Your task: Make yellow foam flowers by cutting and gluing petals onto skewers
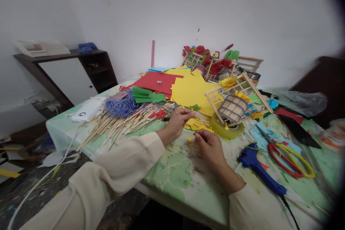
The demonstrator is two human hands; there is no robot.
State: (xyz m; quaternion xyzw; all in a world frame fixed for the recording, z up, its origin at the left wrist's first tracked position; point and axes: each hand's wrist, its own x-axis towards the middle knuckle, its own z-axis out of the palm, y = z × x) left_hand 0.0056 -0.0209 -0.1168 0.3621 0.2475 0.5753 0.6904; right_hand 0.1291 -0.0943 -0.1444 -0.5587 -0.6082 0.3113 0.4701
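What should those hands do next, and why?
Maybe the right hand could gently turn the thin stem: it seems to be pinching the lower end, while the left hand holds the top, so the stem looks steady enough to turn.

Pale green covers the worktop (pixel 172 178), blotched with deeper green and traced with whitish lines; the sleeves (pixel 129 158) are plain cream. Red paper (pixel 148 81), yellow paper (pixel 190 91) and green paper (pixel 157 97) are flat and unpatterned. The yarn (pixel 121 107) is violet-blue, the sticks (pixel 115 126) straw-coloured, the small basket (pixel 232 110) straw banded with violet. The glue gun (pixel 260 173) is deep blue, the scissors (pixel 270 147) red and yellow at the handles, and the thin strand (pixel 196 124) looks dark green, though too fine to be sure
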